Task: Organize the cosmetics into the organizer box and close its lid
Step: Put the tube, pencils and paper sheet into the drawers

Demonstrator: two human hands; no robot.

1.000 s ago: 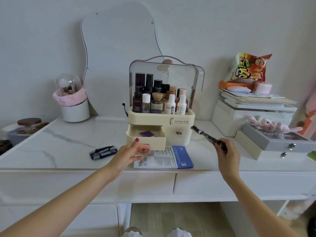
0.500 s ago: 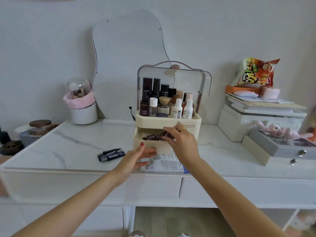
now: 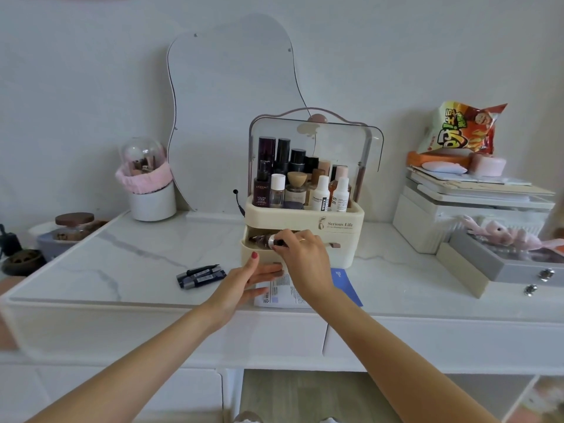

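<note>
one organizer box (image 3: 305, 219) — two hands, one sachet (image 3: 346, 285)

Both forearms are bare, with no sleeves showing. The left hand (image 3: 244, 277) has red-painted nails; the right hand (image 3: 305, 254) wears a thin gold ring (image 3: 301, 239).

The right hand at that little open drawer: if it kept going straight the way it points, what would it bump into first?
Probably the drawer's inside. The right hand pinches a dark tube aimed into the open drawer of the organizer box; the tube would likely meet the drawer's contents or back wall first, though depth there is unclear.
</note>
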